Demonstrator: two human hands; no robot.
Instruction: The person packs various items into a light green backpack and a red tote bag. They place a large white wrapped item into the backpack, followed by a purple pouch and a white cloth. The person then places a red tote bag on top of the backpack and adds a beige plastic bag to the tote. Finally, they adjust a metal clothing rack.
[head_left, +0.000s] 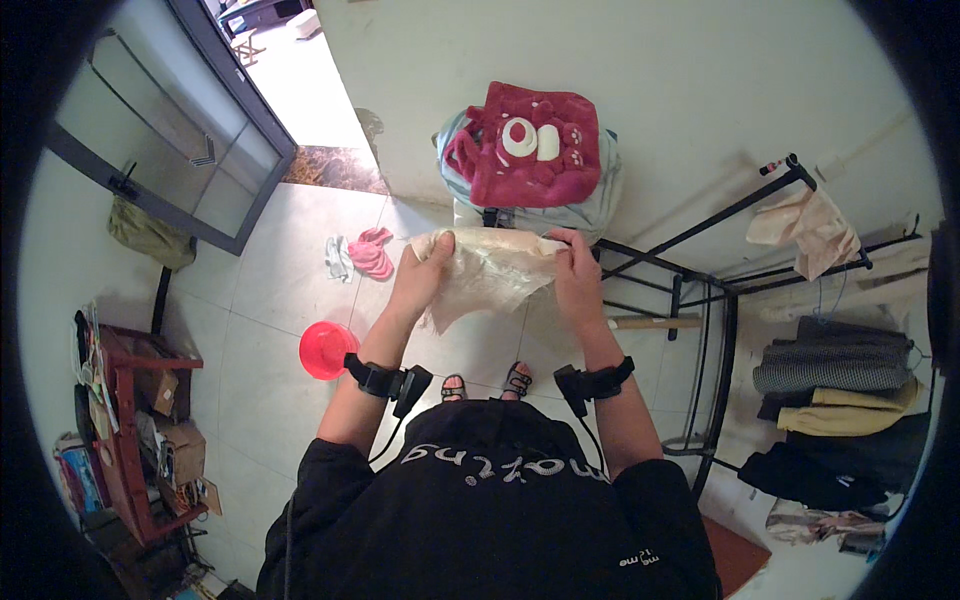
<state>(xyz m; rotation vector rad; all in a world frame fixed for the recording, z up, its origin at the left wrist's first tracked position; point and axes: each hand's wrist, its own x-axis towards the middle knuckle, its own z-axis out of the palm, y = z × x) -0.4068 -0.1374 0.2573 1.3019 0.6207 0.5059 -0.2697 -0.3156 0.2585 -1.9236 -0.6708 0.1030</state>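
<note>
Both of my hands hold up a thin, pale, translucent sheet (487, 274) in front of my body. Whether it is cloth or plastic I cannot tell. My left hand (424, 274) pinches its left end, with the thumb on top. At the other end, my right hand (579, 274) grips a gathered whitish corner. The upper edge is drawn out between the hands and looks folded or rolled, while the lower part hangs loose with a ragged outline. Just beyond the sheet, a maroon plush item (536, 172) with a bear-like design lies on a pale blue-grey bundle (606, 191).
On the tiled floor are a red plastic basin (328, 350), a pink cloth (371, 253) and a grey-white cloth (339, 259). A black metal frame (724, 375) stands right, near hanging clothes (832, 367) and a cardboard tube (652, 323). Left are a reddish wooden shelf (124, 450) and an open door (217, 135).
</note>
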